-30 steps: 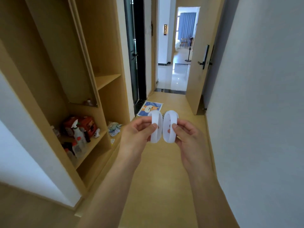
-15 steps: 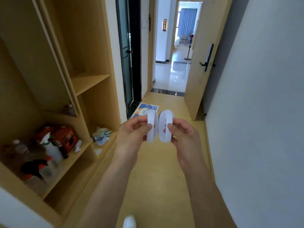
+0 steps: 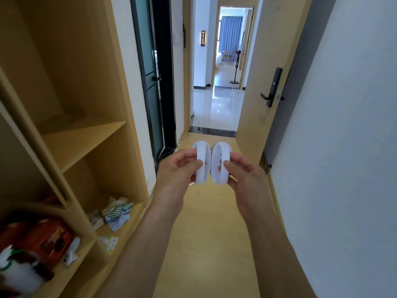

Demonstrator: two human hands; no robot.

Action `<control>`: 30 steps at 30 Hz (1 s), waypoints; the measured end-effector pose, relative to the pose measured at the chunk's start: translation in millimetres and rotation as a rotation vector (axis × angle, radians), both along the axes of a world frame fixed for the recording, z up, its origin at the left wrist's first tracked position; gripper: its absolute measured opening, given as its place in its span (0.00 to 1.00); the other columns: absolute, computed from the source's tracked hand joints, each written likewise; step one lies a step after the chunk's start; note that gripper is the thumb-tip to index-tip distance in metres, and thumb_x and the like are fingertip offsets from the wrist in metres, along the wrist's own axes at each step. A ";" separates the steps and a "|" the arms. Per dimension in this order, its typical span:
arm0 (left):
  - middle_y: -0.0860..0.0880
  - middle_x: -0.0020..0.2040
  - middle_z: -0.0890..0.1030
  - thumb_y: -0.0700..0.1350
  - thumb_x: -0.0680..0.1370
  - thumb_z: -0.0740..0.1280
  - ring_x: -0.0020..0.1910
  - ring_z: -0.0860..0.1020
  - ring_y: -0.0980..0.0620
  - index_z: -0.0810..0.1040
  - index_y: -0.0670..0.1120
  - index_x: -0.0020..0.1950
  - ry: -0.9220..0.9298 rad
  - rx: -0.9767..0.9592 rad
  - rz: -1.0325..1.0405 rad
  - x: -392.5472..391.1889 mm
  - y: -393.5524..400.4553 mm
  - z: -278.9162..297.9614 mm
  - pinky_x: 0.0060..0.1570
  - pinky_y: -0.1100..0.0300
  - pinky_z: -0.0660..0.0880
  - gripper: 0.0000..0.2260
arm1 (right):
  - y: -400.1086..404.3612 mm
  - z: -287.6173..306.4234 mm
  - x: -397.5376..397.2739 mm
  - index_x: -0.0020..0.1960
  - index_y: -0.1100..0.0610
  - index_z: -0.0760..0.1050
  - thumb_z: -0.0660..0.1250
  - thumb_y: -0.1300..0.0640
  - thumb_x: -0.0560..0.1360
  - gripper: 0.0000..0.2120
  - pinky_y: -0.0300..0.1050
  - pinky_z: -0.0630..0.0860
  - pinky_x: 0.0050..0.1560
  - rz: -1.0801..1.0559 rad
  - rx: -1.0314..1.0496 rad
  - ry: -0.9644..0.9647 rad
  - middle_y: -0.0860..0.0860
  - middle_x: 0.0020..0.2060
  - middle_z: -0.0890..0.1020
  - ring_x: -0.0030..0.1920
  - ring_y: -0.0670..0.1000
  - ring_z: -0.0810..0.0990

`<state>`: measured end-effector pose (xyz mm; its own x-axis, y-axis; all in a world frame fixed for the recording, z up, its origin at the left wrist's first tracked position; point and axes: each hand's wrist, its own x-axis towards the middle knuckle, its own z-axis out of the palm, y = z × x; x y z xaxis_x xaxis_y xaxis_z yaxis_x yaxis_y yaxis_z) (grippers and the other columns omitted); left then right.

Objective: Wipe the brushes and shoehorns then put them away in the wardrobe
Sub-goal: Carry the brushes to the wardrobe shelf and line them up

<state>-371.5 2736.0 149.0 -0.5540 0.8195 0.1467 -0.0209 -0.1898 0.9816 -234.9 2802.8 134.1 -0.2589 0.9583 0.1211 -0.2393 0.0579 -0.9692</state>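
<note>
A person stands in a narrow hallway, both bare arms stretched forward at chest height. The left hand [image 3: 177,168] pinches a white oval brush [image 3: 201,162] between curled thumb and fingers; the right hand [image 3: 247,175] pinches a second white brush [image 3: 220,163] the same way. The two brushes stand on edge, side by side and just touching, their looped white backs facing the viewer. Only a sliver of bristles shows at the top between them (the rest of the bristle faces is hidden). The fingertips behind the loops show through only as pinkish patches.

To the left stands the open wooden wardrobe [image 3: 86,138], well apart from the brushes. On a low shelf lies a crumpled striped cloth [image 3: 118,214] with a small pale packet [image 3: 108,244] in front of it. Farther left, a red box [image 3: 46,237] and some white and dark items at the frame's corner are too blurred to identify, and partly cut off.

Ahead, a wooden door [image 3: 266,82] with a dark handle stands ajar before a bright tiled room; a plain white wall [image 3: 343,147] fills the right side.
</note>
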 end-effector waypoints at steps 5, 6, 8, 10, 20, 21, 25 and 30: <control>0.59 0.43 0.85 0.39 0.76 0.71 0.42 0.83 0.60 0.82 0.58 0.46 0.026 -0.026 0.032 -51.2 57.2 -11.2 0.39 0.61 0.82 0.12 | 64.6 -12.3 -54.2 0.56 0.56 0.83 0.68 0.66 0.77 0.11 0.57 0.80 0.56 0.030 -0.014 -0.026 0.49 0.47 0.86 0.51 0.54 0.84; 0.60 0.42 0.84 0.40 0.76 0.71 0.41 0.83 0.61 0.82 0.58 0.46 0.027 -0.029 0.050 -61.5 68.4 -14.1 0.37 0.63 0.81 0.11 | 78.0 -15.6 -65.5 0.57 0.56 0.82 0.68 0.65 0.77 0.11 0.57 0.80 0.57 0.038 -0.016 -0.027 0.50 0.48 0.86 0.52 0.56 0.84; 0.61 0.42 0.84 0.40 0.76 0.71 0.41 0.82 0.62 0.82 0.57 0.46 0.021 -0.041 0.091 -80.9 90.6 -19.9 0.35 0.65 0.79 0.11 | 105.8 -23.4 -88.5 0.58 0.57 0.82 0.68 0.64 0.78 0.11 0.57 0.81 0.57 0.061 -0.015 -0.037 0.52 0.50 0.86 0.54 0.58 0.84; 0.61 0.42 0.84 0.40 0.76 0.72 0.42 0.83 0.61 0.82 0.56 0.47 0.017 -0.048 0.136 -100.0 112.9 -24.6 0.35 0.65 0.79 0.10 | 134.9 -29.7 -112.9 0.59 0.58 0.82 0.68 0.63 0.78 0.11 0.55 0.82 0.56 0.107 -0.009 -0.033 0.54 0.52 0.85 0.54 0.58 0.83; 0.59 0.47 0.84 0.46 0.76 0.72 0.49 0.82 0.54 0.82 0.57 0.53 0.008 -0.092 0.434 -193.5 232.5 -19.0 0.37 0.66 0.79 0.08 | 282.9 -14.7 -234.5 0.57 0.59 0.82 0.68 0.66 0.77 0.10 0.60 0.80 0.58 0.375 -0.092 -0.009 0.54 0.50 0.86 0.55 0.59 0.84; 0.59 0.47 0.84 0.46 0.75 0.72 0.50 0.82 0.53 0.82 0.58 0.53 0.006 -0.091 0.455 -202.2 242.8 -17.3 0.39 0.65 0.80 0.09 | 295.3 -11.3 -245.4 0.57 0.59 0.82 0.68 0.66 0.77 0.10 0.59 0.80 0.59 0.403 -0.085 -0.016 0.53 0.49 0.87 0.53 0.57 0.84; 0.58 0.46 0.85 0.45 0.75 0.73 0.50 0.83 0.52 0.83 0.57 0.53 -0.026 -0.092 0.554 -234.6 272.7 -17.5 0.47 0.56 0.82 0.09 | 335.9 -9.2 -290.9 0.52 0.56 0.84 0.68 0.71 0.74 0.14 0.58 0.80 0.56 0.528 -0.041 -0.046 0.49 0.43 0.87 0.45 0.50 0.86; 0.54 0.48 0.85 0.44 0.76 0.72 0.51 0.83 0.51 0.83 0.53 0.54 -0.066 -0.100 0.683 -279.0 283.6 -29.7 0.53 0.47 0.81 0.09 | 354.3 -24.2 -351.4 0.49 0.49 0.84 0.69 0.73 0.71 0.20 0.53 0.82 0.55 0.664 0.024 -0.102 0.49 0.45 0.88 0.46 0.49 0.86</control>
<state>-650.4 3019.7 119.2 -0.9557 0.2919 0.0371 0.0110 -0.0905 0.9958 -586.3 3157.2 109.9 -0.8034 0.5893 0.0846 -0.1394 -0.0481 -0.9891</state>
